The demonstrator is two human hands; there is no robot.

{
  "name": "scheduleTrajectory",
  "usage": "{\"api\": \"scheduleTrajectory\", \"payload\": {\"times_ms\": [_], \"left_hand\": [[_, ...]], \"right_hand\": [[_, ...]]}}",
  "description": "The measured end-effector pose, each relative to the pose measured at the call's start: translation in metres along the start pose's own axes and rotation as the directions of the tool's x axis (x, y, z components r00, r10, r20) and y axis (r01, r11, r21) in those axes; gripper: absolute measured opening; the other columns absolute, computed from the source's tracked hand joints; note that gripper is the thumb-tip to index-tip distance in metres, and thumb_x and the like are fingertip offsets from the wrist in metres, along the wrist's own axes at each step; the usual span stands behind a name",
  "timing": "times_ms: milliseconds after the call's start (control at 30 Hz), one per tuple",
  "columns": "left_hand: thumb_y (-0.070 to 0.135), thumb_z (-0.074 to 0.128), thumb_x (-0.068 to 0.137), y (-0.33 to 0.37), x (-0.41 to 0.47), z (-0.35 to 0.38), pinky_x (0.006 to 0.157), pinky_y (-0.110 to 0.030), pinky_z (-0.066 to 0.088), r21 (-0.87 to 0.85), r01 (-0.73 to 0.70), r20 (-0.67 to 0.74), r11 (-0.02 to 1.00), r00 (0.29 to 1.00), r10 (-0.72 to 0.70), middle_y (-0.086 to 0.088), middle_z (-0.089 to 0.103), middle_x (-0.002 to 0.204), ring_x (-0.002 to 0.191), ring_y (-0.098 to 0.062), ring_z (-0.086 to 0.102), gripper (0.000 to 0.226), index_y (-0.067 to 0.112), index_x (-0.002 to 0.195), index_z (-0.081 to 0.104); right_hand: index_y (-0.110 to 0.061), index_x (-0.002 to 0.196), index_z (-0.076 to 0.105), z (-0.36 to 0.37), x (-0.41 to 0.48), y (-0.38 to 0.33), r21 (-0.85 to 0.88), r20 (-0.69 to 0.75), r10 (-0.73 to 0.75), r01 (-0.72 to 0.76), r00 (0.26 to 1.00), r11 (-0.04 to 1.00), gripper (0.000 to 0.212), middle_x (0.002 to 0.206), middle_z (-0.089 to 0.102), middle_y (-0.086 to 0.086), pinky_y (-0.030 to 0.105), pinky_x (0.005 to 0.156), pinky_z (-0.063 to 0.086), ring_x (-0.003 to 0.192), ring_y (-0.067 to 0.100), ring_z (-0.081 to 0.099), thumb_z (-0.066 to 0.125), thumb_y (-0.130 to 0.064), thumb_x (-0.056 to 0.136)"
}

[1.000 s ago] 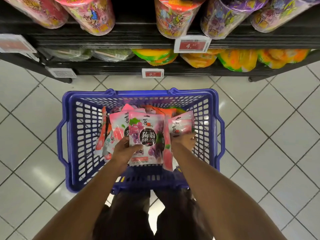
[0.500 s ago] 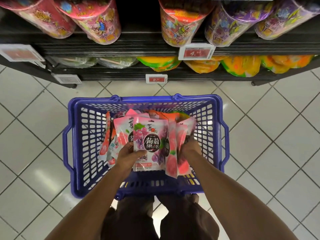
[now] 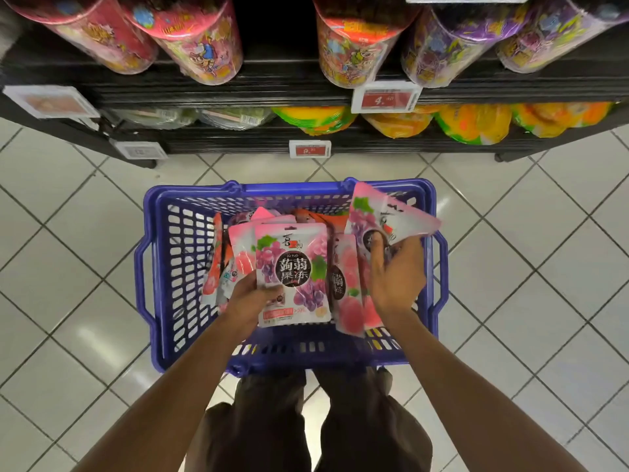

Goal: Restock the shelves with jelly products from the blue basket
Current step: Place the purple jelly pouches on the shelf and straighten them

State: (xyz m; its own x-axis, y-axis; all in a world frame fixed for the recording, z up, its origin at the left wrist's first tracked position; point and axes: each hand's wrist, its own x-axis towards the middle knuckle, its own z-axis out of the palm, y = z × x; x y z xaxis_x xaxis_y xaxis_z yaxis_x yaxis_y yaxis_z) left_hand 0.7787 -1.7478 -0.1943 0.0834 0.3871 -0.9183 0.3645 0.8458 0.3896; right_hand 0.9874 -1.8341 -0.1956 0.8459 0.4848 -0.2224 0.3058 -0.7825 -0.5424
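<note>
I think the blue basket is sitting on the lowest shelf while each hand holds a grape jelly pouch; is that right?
Not quite: the head view shows the blue basket standing on the tiled floor, not on the lowest shelf. The left hand and right hand do each hold a grape jelly pouch.

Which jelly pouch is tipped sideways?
The grape pouch pinched in the right hand, tilted over the basket's right rim; the others stand upright.

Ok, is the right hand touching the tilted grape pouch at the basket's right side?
Touching. The head view shows the right hand gripping the tilted grape pouch, fingers curled over its lower front, holding it above the blue basket.
</note>
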Motion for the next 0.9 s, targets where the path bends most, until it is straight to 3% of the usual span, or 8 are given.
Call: {"api": "scheduleTrajectory", "payload": {"times_ms": [133,233,367,433,533,600,700,900], "left_hand": [[-0.012,0.062,0.085,0.005,-0.006,-0.005,0.095,-0.056,0.048,-0.013,0.015,-0.070,1.000,0.997,-0.016,-0.017,0.066,0.090,0.091,-0.033,0.062,0.017,0.002,0.095,0.063],[-0.012,0.066,0.082,0.003,-0.003,-0.007,0.097,-0.056,0.048,-0.036,0.060,-0.159,0.998,0.985,-0.065,-0.019,0.067,0.097,0.094,-0.036,0.064,0.039,0.000,0.118,0.058],[-0.006,0.066,0.081,-0.005,0.004,-0.011,0.095,-0.058,0.050,0.003,0.090,-0.244,0.996,0.966,-0.086,-0.021,0.067,0.111,0.104,-0.041,0.064,0.032,0.001,0.111,0.061],[0.014,0.073,0.083,-0.006,0.006,-0.010,0.088,-0.047,0.051,0.045,0.099,-0.272,0.994,0.959,-0.083,-0.017,0.068,0.113,0.096,-0.033,0.066,0.033,0.003,0.112,0.062],[0.044,0.081,0.073,-0.006,0.007,-0.007,0.096,-0.040,0.047,0.156,0.111,-0.314,0.981,0.948,-0.057,-0.011,0.066,0.120,0.104,-0.025,0.063,0.074,-0.001,0.126,0.055],[0.044,0.084,0.071,-0.005,0.008,-0.004,0.105,-0.039,0.042,0.198,0.095,-0.337,0.976,0.941,-0.023,-0.014,0.060,0.133,0.124,-0.031,0.055,0.085,0.002,0.136,0.049],[0.029,0.085,0.073,-0.004,0.006,0.004,0.100,-0.030,0.041,0.192,0.063,-0.309,0.979,0.951,-0.001,-0.015,0.056,0.138,0.129,-0.030,0.052,0.084,0.003,0.141,0.043],[0.022,0.080,0.078,0.022,-0.043,0.001,0.085,-0.040,0.056,-0.095,0.029,-0.128,0.995,0.991,-0.041,-0.013,0.068,0.120,0.097,-0.027,0.068,0.060,0.008,0.130,0.055]], "right_hand": [[-0.044,0.111,0.041,-0.032,0.014,-0.029,0.249,-0.031,-0.156,0.159,0.987,0.955,0.025,0.099,0.062,-0.006,0.019,0.072,0.046,0.087,0.009,0.059,0.052,-0.054,0.092],[-0.041,0.098,0.036,-0.026,0.009,-0.032,0.264,0.077,-0.173,0.148,0.982,0.953,0.024,0.078,0.054,-0.019,0.004,0.059,0.039,0.070,-0.008,0.053,0.050,-0.059,0.088],[-0.022,0.096,0.043,0.010,-0.006,-0.012,0.260,0.489,0.038,-0.187,0.872,0.947,0.030,0.081,0.056,-0.006,0.044,0.058,0.056,0.073,0.016,0.065,0.066,-0.041,0.090],[-0.010,0.108,0.048,0.028,-0.014,0.006,0.198,0.594,0.101,-0.266,0.798,0.943,0.034,0.094,0.062,0.003,0.036,0.064,0.058,0.078,0.024,0.065,0.073,-0.011,0.086],[0.005,0.114,0.051,0.039,-0.023,0.027,0.090,0.569,0.300,-0.421,0.765,0.903,0.048,0.102,0.065,0.009,0.009,0.053,0.048,0.065,0.007,0.062,0.079,-0.003,0.076],[0.008,0.121,0.054,0.040,-0.021,0.033,0.100,0.525,0.448,-0.575,0.724,0.812,0.062,0.117,0.065,0.018,0.028,0.073,0.060,0.086,0.022,0.071,0.085,-0.009,0.070],[-0.002,0.133,0.053,0.032,-0.017,0.028,0.013,0.602,0.482,-0.612,0.636,0.791,0.074,0.127,0.061,0.014,0.041,0.103,0.048,0.113,0.030,0.061,0.087,-0.023,0.071],[0.001,0.109,0.064,-0.031,-0.015,-0.010,0.293,0.710,0.435,-0.793,0.554,0.534,0.034,0.089,0.070,0.017,0.041,0.071,0.046,0.081,0.035,0.060,0.070,-0.019,0.082]]}}
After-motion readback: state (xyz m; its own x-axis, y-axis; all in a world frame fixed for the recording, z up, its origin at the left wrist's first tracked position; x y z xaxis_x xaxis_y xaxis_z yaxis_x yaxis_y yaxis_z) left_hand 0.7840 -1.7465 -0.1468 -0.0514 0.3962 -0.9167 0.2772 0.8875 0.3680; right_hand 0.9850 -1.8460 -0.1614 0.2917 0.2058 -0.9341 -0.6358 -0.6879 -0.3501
